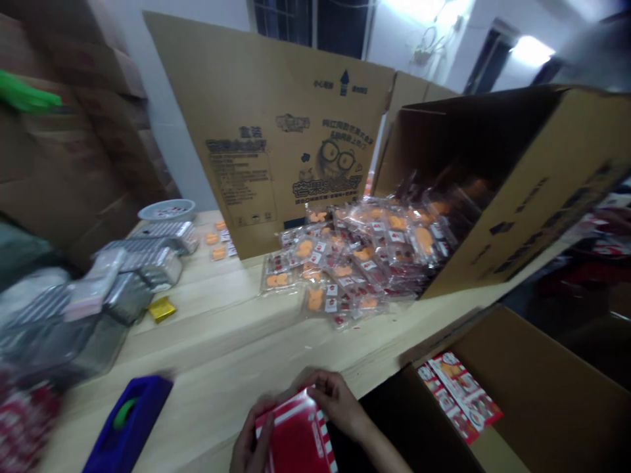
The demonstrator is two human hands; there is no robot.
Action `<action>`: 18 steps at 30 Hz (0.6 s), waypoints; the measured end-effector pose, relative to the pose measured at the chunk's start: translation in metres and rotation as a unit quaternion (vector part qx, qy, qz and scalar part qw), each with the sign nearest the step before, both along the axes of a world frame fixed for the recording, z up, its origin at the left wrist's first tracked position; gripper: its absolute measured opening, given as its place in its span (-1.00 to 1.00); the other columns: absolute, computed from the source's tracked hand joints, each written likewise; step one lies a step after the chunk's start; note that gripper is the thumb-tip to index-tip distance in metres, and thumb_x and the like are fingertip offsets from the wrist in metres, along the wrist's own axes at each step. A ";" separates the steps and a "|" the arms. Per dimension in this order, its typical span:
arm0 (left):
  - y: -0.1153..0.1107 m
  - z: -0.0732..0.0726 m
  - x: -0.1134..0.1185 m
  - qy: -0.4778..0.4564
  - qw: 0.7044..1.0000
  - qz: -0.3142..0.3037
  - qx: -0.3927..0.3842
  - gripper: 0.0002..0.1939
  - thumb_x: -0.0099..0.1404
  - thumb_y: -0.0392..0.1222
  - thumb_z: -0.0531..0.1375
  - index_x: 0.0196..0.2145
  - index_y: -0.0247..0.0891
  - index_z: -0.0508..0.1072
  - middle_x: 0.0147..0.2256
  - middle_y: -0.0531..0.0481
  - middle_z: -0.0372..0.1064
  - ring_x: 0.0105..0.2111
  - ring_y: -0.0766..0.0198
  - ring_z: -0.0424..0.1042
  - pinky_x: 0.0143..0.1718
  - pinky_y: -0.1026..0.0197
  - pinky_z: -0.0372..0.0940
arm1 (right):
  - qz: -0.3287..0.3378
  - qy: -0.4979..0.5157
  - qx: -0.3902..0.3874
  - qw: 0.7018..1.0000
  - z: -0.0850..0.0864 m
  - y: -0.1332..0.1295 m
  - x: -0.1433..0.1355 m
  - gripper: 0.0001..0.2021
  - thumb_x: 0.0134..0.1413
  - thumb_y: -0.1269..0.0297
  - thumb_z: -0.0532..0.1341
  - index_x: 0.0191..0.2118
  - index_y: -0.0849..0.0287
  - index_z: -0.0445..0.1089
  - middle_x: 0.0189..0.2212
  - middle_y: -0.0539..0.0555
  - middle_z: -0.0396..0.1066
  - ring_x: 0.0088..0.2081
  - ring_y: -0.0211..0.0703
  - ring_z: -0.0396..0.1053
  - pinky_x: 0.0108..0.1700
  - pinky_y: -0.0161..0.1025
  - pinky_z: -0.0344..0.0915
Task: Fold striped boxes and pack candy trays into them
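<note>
In the head view, a red box (300, 439) with white stripes is held between the two hands, above the near edge of the table (236, 341). The fingers of the left hand (247, 441) are clamped on the box's left side, the thumb being laid over its front. The top right corner is gripped by the right hand (341, 402), its fingers bent and its thumb pressed to the corner.

To the left of the fingers, a blue tape dispenser (149, 404) with a green tape roll (125, 414) is set on the table. Farther off on that side, a gold packet (162, 309), a row of stacked packs (135, 263) and a pale bowl (167, 210) are seen. Straight beyond the fingers, a heap of clear packets (345, 269) with orange pieces is spilled from a large cardboard box (537, 190) lying on its side, and a printed cardboard panel (290, 85) is stood behind it. Just right of the fingers, red printed boxes (466, 394) are contained in an open carton (537, 368).
</note>
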State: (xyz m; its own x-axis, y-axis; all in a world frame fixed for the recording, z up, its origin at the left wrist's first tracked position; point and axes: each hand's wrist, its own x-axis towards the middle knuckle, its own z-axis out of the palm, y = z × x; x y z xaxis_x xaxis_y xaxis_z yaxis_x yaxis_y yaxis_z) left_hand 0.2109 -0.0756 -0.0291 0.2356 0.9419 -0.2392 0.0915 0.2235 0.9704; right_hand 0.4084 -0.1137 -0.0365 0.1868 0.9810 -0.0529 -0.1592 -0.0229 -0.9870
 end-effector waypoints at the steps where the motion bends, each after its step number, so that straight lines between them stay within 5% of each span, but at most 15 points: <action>1: 0.003 0.014 -0.002 -0.008 1.000 -0.008 -0.002 -0.45 0.11 0.27 0.27 -0.13 -0.22 0.51 -0.06 -0.10 0.51 0.05 -0.05 0.43 0.08 0.06 0.35 | 0.008 -0.034 -0.002 0.999 0.015 0.000 0.001 -0.67 0.09 -0.03 0.32 -0.25 0.18 0.57 -0.41 0.03 0.51 -0.37 -0.19 0.40 -0.28 -0.28 0.30; 5: 0.021 0.074 -0.007 -0.039 0.995 -0.057 0.071 -0.61 0.29 0.06 0.22 -0.03 -0.20 0.49 -0.06 -0.08 0.50 -0.09 0.12 0.47 -0.03 0.17 0.36 | 0.042 -0.113 0.060 0.991 0.078 0.011 0.008 -0.71 0.23 0.07 0.22 -0.09 0.12 0.54 -0.22 0.09 0.56 -0.19 -0.14 0.46 -0.13 -0.23 0.36; 8: 0.037 0.089 -0.010 -0.040 0.990 -0.059 0.119 -0.65 0.29 -0.01 0.25 -0.05 -0.24 0.50 -0.03 -0.11 0.47 -0.22 0.22 0.47 -0.19 0.24 0.37 | 0.056 -0.121 0.074 0.988 0.098 0.025 0.013 -0.72 0.22 0.10 0.25 -0.05 0.11 0.52 -0.18 0.10 0.57 -0.22 -0.15 0.49 -0.16 -0.23 0.40; 11: 0.034 0.077 -0.014 -0.060 0.992 -0.066 0.092 -0.65 0.28 -0.03 0.26 -0.03 -0.24 0.49 -0.12 -0.09 0.49 -0.33 0.28 0.45 -0.31 0.28 0.34 | 0.070 -0.070 0.057 0.993 0.088 0.027 0.011 -0.71 0.18 0.12 0.29 -0.03 0.10 0.47 -0.12 0.12 0.57 -0.15 -0.15 0.52 -0.12 -0.22 0.43; 18: -0.015 0.033 -0.031 -0.065 0.997 -0.042 -0.019 -0.63 0.29 0.02 0.25 -0.05 -0.25 0.52 -0.26 -0.05 0.51 -0.32 0.24 0.46 -0.28 0.23 0.34 | 0.084 0.032 -0.062 0.994 0.038 -0.010 -0.005 -0.71 0.11 0.15 0.35 -0.09 0.14 0.46 -0.20 0.11 0.60 -0.20 -0.14 0.56 -0.09 -0.16 0.46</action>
State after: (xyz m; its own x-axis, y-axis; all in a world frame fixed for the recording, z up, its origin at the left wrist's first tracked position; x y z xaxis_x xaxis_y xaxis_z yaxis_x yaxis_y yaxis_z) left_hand 0.1802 -0.0903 0.0038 0.3452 0.9080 -0.2373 -0.0146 0.2581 0.9660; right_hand 0.4036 -0.1241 0.0010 0.0133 0.9831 -0.1824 -0.2053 -0.1758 -0.9628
